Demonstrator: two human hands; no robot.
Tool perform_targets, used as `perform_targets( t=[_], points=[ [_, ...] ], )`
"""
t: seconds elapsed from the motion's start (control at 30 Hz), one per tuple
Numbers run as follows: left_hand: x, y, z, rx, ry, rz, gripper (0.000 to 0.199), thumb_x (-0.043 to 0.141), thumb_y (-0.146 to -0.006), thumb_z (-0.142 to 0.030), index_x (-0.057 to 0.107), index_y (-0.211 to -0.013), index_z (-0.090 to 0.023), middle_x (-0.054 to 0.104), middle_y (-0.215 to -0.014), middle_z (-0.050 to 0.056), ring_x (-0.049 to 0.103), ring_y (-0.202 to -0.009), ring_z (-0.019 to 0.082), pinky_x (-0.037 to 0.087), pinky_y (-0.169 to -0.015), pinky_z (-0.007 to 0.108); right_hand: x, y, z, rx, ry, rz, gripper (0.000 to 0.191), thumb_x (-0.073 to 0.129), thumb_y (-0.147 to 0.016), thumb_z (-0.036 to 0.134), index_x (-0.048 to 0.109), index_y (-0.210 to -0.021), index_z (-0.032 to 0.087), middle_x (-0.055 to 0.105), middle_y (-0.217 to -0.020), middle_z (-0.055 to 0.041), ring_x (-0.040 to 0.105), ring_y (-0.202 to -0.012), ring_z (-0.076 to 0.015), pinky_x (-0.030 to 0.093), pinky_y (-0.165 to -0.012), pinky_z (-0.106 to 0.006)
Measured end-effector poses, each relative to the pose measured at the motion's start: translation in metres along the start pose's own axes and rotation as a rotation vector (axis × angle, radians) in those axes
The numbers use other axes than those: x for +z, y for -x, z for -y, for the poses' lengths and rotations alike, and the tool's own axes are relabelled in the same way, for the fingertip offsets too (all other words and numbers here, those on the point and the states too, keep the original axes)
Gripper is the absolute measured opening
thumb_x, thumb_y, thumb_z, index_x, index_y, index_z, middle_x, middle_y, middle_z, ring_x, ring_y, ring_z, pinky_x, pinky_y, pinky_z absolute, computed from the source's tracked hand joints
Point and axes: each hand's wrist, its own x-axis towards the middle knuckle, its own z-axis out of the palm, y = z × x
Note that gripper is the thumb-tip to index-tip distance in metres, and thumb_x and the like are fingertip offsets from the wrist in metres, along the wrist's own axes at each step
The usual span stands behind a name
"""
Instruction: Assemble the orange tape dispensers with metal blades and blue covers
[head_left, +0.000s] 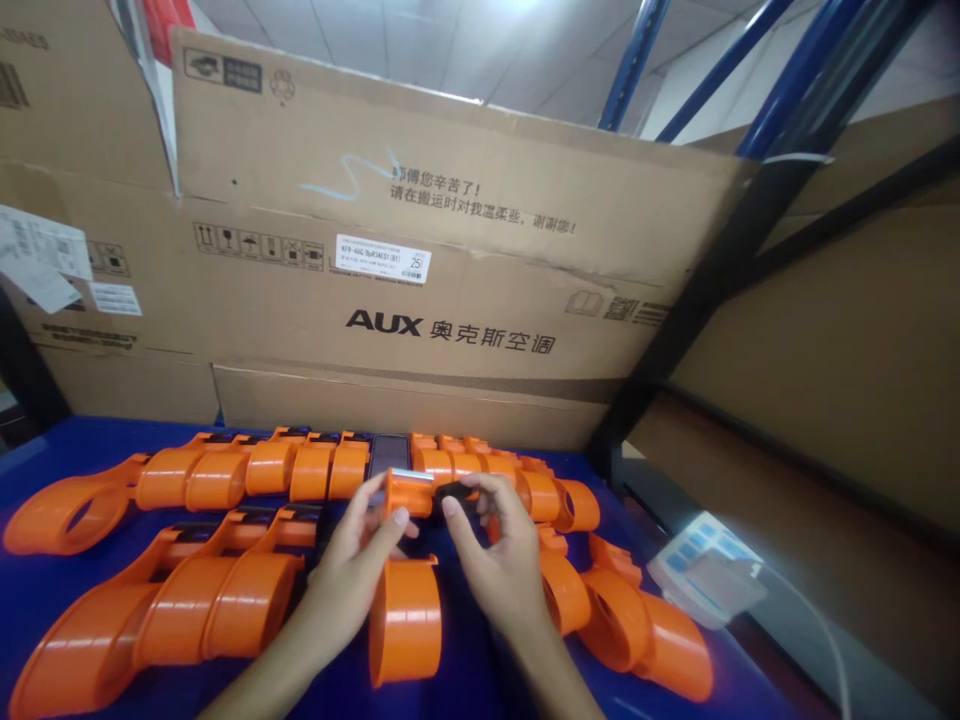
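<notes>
My left hand point(367, 545) grips a small orange plastic part point(409, 497), thumb in front and fingers behind. A shiny metal strip or rod lies along its top edge. In my right hand point(491, 545), between thumb and fingers, is a small black piece point(448, 492); it meets the right end of the orange part. Just below, between my wrists, is an orange ring point(406, 622), and I cannot tell whether it is joined to the held part. A dark flat rectangular object point(390, 456) lies behind my hands.
Several orange rings with black-ended arms point(247, 600) lie in rows at left. More orange rings point(615, 620) lie at right on the blue surface point(330, 690). A cardboard wall point(480, 290) stands behind. A white device with a cable point(705, 568) sits beside a dark post point(660, 340).
</notes>
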Motion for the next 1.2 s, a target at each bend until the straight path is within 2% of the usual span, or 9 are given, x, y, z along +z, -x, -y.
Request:
perform_targets(
  t=[0.13, 0.23, 0.47, 0.7, 0.97, 1.1, 1.2],
  points=[
    [0.0024, 0.0049, 0.002, -0.05, 0.053, 0.118, 0.061, 0.067, -0.093, -0.048, 0.047, -0.145, -0.023, 0.076, -0.097, 0.006, 0.072, -0.086, 0.024, 0.058, -0.085, 0.04, 0.002, 0.0003, 0.0034, -0.067, -0.029, 0.009, 0.02, 0.075, -0.088, 0.031, 0.067, -0.104, 0.024, 0.067, -0.096, -0.0034, 0.061, -0.082, -0.0209, 0.048, -0.074, -0.033],
    [0.0041, 0.0076, 0.0022, -0.064, 0.099, 0.145, 0.06, 0.07, -0.092, -0.045, 0.047, -0.143, -0.024, 0.074, -0.102, 0.006, 0.071, -0.089, 0.025, 0.06, -0.084, 0.04, 0.003, -0.0003, 0.0034, -0.075, -0.022, 0.005, 0.02, 0.078, -0.086, 0.031, 0.069, -0.103, 0.023, 0.067, -0.095, -0.0035, 0.061, -0.082, -0.0214, 0.049, -0.074, -0.034],
    [0.0079, 0.0083, -0.0031, -0.057, 0.064, 0.147, 0.055, 0.07, -0.092, -0.042, 0.049, -0.14, -0.024, 0.072, -0.095, 0.003, 0.07, -0.086, 0.022, 0.059, -0.08, 0.033, 0.0022, 0.0025, 0.0034, -0.076, -0.05, 0.01, 0.024, 0.078, -0.087, 0.03, 0.073, -0.109, 0.024, 0.071, -0.1, -0.0046, 0.065, -0.083, -0.0211, 0.051, -0.073, -0.034],
    [0.006, 0.0086, -0.0011, -0.057, 0.065, 0.142, 0.054, 0.069, -0.093, -0.041, 0.049, -0.14, -0.024, 0.071, -0.094, 0.003, 0.07, -0.083, 0.021, 0.059, -0.082, 0.034, 0.001, 0.0043, 0.0043, -0.094, -0.081, 0.044, 0.014, 0.072, -0.093, 0.027, 0.077, -0.106, 0.024, 0.073, -0.095, -0.0051, 0.067, -0.082, -0.0207, 0.053, -0.072, -0.034],
    [0.0076, 0.009, -0.0041, -0.035, 0.068, 0.111, 0.055, 0.07, -0.091, -0.041, 0.049, -0.139, -0.022, 0.075, -0.093, 0.003, 0.071, -0.079, 0.02, 0.059, -0.08, 0.034, -0.0002, 0.0056, 0.0076, -0.14, -0.123, 0.091, 0.019, 0.066, -0.095, 0.021, 0.077, -0.109, 0.024, 0.074, -0.095, -0.0057, 0.068, -0.081, -0.0206, 0.054, -0.073, -0.033],
    [0.0057, 0.0074, -0.0024, -0.092, 0.103, 0.061, 0.056, 0.071, -0.088, -0.037, 0.05, -0.138, -0.022, 0.077, -0.087, 0.003, 0.07, -0.07, 0.019, 0.058, -0.076, 0.033, -0.0014, 0.0053, 0.0058, -0.113, -0.203, 0.143, 0.021, 0.061, -0.097, 0.02, 0.076, -0.11, 0.025, 0.075, -0.095, -0.0051, 0.069, -0.083, -0.0205, 0.055, -0.075, -0.033],
    [0.002, 0.0043, -0.0023, -0.151, 0.194, 0.043, 0.045, 0.071, -0.083, -0.029, 0.058, -0.126, -0.022, 0.076, -0.082, 0.001, 0.067, -0.062, 0.015, 0.056, -0.07, 0.028, -0.0011, 0.0043, 0.0002, -0.067, -0.298, 0.161, 0.019, 0.058, -0.099, 0.021, 0.076, -0.106, 0.024, 0.077, -0.099, -0.0056, 0.072, -0.091, -0.022, 0.057, -0.082, -0.035]
  ],
)
